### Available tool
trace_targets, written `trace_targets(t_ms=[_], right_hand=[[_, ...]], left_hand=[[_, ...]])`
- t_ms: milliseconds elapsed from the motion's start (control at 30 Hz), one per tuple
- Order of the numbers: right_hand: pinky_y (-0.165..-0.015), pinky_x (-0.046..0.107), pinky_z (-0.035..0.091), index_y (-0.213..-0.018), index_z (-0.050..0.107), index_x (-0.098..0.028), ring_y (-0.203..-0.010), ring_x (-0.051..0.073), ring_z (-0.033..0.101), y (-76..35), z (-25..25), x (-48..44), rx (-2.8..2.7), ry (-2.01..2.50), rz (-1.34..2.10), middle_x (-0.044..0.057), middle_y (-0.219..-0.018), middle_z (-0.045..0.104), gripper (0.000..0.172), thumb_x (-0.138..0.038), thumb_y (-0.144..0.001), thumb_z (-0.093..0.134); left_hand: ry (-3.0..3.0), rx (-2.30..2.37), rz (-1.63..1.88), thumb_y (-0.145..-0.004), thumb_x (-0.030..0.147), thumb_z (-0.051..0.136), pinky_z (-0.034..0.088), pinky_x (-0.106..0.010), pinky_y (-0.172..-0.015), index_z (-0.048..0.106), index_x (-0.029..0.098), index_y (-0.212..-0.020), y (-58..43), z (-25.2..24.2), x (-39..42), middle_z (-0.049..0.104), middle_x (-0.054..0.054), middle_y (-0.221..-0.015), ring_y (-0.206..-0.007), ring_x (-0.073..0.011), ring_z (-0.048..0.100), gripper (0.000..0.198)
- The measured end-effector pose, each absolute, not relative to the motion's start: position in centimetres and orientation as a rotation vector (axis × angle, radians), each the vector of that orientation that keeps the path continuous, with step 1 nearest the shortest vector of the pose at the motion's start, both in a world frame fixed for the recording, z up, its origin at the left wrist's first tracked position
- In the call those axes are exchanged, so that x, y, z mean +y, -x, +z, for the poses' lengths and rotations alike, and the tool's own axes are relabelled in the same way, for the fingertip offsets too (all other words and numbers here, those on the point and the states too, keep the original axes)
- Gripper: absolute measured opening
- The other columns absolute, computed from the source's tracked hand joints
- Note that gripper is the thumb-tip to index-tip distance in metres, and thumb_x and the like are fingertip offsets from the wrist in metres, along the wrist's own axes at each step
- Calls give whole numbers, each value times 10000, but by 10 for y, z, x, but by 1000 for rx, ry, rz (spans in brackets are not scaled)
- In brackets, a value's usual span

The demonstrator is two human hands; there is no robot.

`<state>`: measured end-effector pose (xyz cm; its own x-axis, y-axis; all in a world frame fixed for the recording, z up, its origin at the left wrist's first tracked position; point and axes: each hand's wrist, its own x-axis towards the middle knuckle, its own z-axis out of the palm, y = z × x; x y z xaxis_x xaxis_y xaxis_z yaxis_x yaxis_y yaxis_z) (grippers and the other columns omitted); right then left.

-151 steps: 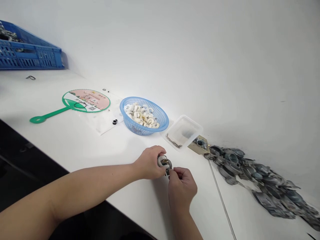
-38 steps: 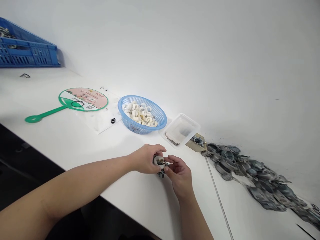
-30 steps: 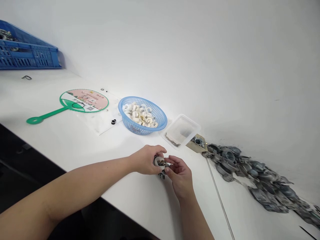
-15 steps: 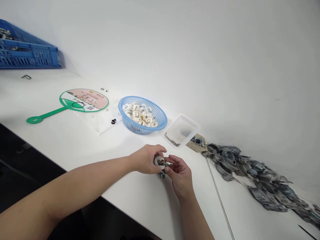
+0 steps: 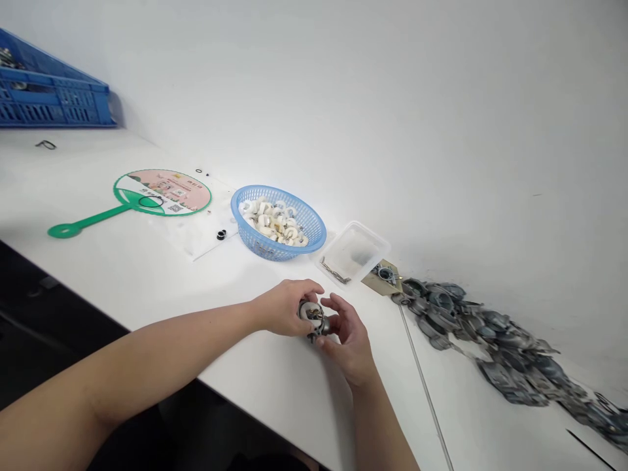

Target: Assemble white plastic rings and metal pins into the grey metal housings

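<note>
My left hand (image 5: 283, 307) is closed around a small grey metal housing (image 5: 318, 328), thumb and fingers at its left rim. A white plastic ring (image 5: 307, 310) sits inside the housing, with small dark and brass-coloured bits in its middle that are too small to name. On the other side my right hand (image 5: 349, 341) grips the same part, thumb at the lower edge and curled fingers at its right; the index finger is lifted off it. Both hands are low over the white table (image 5: 265, 386), and the fingers hide part of the housing.
Behind the hands stand a blue basket (image 5: 307, 226) of white rings, a clear tub (image 5: 367, 243) with metal pins and a small carton (image 5: 380, 284). Grey metal parts (image 5: 490, 340) are heaped on the right. A green fan (image 5: 105, 214) and a blue crate (image 5: 59, 104) are left.
The right index finger has lifted and the right hand has opened slightly around the housing, showing more of its rim. The left hand keeps its hold. The whole view has shifted slightly.
</note>
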<state>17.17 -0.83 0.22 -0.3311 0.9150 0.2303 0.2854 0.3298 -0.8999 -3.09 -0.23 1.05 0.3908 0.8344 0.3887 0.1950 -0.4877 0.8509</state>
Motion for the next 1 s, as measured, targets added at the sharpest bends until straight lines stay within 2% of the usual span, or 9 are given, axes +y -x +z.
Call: trace_targets(t_ms=[100,200,400,500,667,833,1000], right_hand=[[-777,385,471,-1267,441,-274,-910,228,565,-166,6,-9,-1921,1066,993,85,-1244,515,739,-373,-610,766],[-811,391,476,-1248,461,-248,-986,261,567,-159,6,-9,-1947,1104,968,85,-1177,573,701,-352,-622,760],[-813,411,484,-1217,495,-224,-965,265,587,-159,5,-9,-1912,1188,939,98,-1130,605,661,-316,-619,762],[-843,415,477,-1196,517,-227,-981,263,586,-158,7,-11,-1897,1256,959,87,-1134,606,641,-312,-613,770],[-849,418,490,-1209,510,-227,-1019,284,578,-154,10,-13,-1826,1352,995,85,-1143,602,717,-291,-557,802],[-890,439,469,-1204,518,-222,-1050,299,564,-152,11,-15,-1832,1392,954,84,-1157,598,743,-273,-524,810],[-856,412,482,-1167,518,-214,-1007,279,581,-151,11,-14,-1849,1381,969,75,-1108,616,698,-283,-532,800]], left_hand=[[-1901,860,1130,-595,191,635,498,-277,-701,510,182,-1113,31,10,-2,619,-45,-975,-820,-171,603,532],[-1875,862,1139,-582,177,640,502,-275,-728,506,181,-1121,30,9,-2,612,-45,-1001,-867,-178,602,556],[-1910,891,1111,-553,210,693,491,-320,-796,503,171,-1145,32,10,-1,599,-58,-1024,-903,-205,590,623],[-1955,909,1090,-522,270,741,466,-372,-859,478,169,-1198,32,10,-1,564,-91,-1106,-975,-245,561,732],[-2003,918,989,-514,375,767,430,-428,-911,372,179,-1326,32,3,2,491,-137,-1233,-1087,-301,504,924],[-2005,902,913,-496,436,778,415,-430,-938,295,174,-1379,33,-3,6,488,-144,-1251,-1128,-305,486,1040],[-1970,916,909,-476,438,791,394,-442,-960,291,153,-1381,33,-2,6,483,-143,-1248,-1124,-302,479,1073]])
